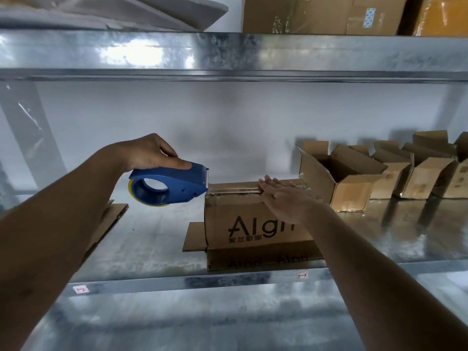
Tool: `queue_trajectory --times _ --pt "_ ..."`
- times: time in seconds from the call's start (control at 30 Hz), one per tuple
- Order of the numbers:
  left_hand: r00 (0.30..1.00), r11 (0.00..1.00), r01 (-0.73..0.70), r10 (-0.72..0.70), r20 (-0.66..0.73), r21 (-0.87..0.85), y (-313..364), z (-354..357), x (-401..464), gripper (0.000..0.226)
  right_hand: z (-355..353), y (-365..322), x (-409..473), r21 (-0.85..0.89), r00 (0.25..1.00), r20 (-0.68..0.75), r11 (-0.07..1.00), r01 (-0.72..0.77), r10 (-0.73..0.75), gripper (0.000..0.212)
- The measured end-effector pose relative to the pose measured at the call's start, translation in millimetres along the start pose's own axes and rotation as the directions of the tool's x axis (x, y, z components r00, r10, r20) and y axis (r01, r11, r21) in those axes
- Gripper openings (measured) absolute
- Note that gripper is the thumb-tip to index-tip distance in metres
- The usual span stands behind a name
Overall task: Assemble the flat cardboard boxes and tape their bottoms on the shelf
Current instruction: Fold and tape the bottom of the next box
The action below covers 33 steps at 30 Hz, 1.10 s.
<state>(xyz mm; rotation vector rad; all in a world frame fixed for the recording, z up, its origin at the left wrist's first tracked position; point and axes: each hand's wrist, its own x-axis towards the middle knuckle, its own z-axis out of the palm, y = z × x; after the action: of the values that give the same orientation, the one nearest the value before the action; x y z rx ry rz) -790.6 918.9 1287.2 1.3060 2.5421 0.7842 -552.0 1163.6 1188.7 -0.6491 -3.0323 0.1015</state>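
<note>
left hand (152, 153) up at mid-shelf, fingers and thumb wrapped over the top of the blue tape dispenser (168, 184), a yellowish roll showing at its lower edge, its toothed front end right at the left top corner of the upturned cardboard box (253, 224). that box sits on the metal shelf (157, 239) near the front edge, dark lettering on the side facing us, flaps spread flat on the shelf under it, and a glossy strip of tape (235, 187) runs along the seam on top. right hand (283, 198) lies flat on the box top, fingers straight and together, pressing down on that strip. the two hands are apart, one at each end of the box top. to the right, a row of assembled boxes (349, 181) stands open-topped along the shelf. a flat piece of cardboard (111, 214) lies at left, partly hidden by the left forearm.
</note>
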Motion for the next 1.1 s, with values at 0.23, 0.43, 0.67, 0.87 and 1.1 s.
queue_trajectory --times 0.23,0.43,0.67,0.87,1.1 --pt "0.998 0.995 -0.004 -0.002 -0.056 -0.104 -27 7 -9 0.024 -1 -2 -2 0.015 1.000 -0.004 1.000 -0.021 0.021 0.057" --pt "0.992 0.971 0.041 -0.067 -0.104 -0.234 -60 24 -12 0.030 -2 -5 -5 -0.003 1.000 -0.021 1.000 -0.013 0.013 0.056" --pt "0.985 0.944 -0.071 0.015 -0.171 -0.322 -76 57 -10 0.021 -25 -33 -4 0.175 0.999 0.048 0.984 -0.032 0.024 0.077" --pt "0.976 0.948 -0.134 0.076 -0.204 -0.288 -76 67 -11 0.019 -13 -111 0 0.331 0.975 -0.204 0.932 0.150 -0.085 0.057" --pt "0.975 0.938 -0.126 0.056 -0.215 -0.323 -83 75 -6 0.023 25 -113 15 -0.045 0.980 -0.194 0.998 -0.049 0.039 0.073"
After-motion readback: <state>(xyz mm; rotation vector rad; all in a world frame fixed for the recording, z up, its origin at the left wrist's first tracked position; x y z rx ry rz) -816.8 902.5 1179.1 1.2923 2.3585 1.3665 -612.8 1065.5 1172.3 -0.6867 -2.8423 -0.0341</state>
